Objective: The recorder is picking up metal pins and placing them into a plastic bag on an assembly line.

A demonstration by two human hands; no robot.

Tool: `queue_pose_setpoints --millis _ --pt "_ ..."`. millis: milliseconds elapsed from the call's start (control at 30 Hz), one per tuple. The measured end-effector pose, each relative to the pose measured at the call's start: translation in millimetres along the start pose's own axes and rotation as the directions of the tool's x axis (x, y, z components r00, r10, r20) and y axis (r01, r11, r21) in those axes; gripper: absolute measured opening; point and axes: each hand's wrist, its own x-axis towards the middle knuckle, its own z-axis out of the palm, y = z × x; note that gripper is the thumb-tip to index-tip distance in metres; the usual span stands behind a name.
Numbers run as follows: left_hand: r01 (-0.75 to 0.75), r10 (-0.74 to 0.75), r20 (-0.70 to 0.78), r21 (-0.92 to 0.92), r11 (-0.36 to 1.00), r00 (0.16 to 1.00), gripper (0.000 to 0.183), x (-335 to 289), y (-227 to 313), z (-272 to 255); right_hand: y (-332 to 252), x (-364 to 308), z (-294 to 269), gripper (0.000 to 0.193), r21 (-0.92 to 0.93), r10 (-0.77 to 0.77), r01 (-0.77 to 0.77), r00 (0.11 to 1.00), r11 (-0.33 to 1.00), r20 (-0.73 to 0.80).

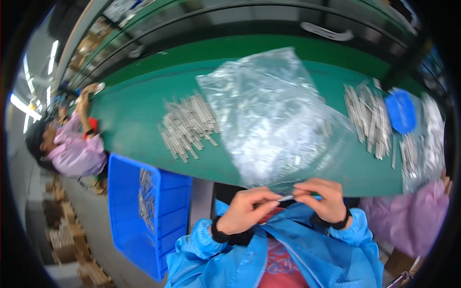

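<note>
Close to my body, at the table's near edge, my left hand [247, 209] and my right hand [325, 199] pinch the two ends of a small thin whitish strip [286, 198]. Its exact kind is too small to tell, and my fingers hide its ends. Just beyond them a big crumpled clear plastic bag [273, 125] lies on the green table [129, 115]. Left of the bag is a loose pile of thin pale strips [189, 127]. A second pile of strips [369, 117] sits to its right, and a few more show through the bag's edge.
A blue bin [173, 216] with many thin pieces [145, 199] stands on the floor at my left. A blue tray-like object [401, 110] and clear bags [432, 139] lie far right. One person [77, 151] sits at left; a pink sleeve [408, 213] shows at right.
</note>
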Motion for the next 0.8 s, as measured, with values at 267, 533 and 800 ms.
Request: queue_pose_setpoints --millis 267,533,800 --pt "-0.134 0.133 0.051 0.023 0.991 0.99 0.018 0.5 -1.9 7.3 -19.5 -12.3 -3.3 0.027 -0.057 -0.001 0.005 0.998 0.998 0.061" --pt "-0.228 0.205 0.11 0.276 0.934 0.973 0.014 -9.9 -4.6 21.2 -14.8 -40.9 5.1 0.011 -0.241 -0.321 0.315 0.947 0.918 0.015" --pt "-0.318 0.295 0.135 0.2 0.927 0.946 0.018 -9.0 14.7 44.1 -29.3 -83.6 -17.1 0.011 -0.247 -0.291 0.244 0.94 0.938 -0.178"
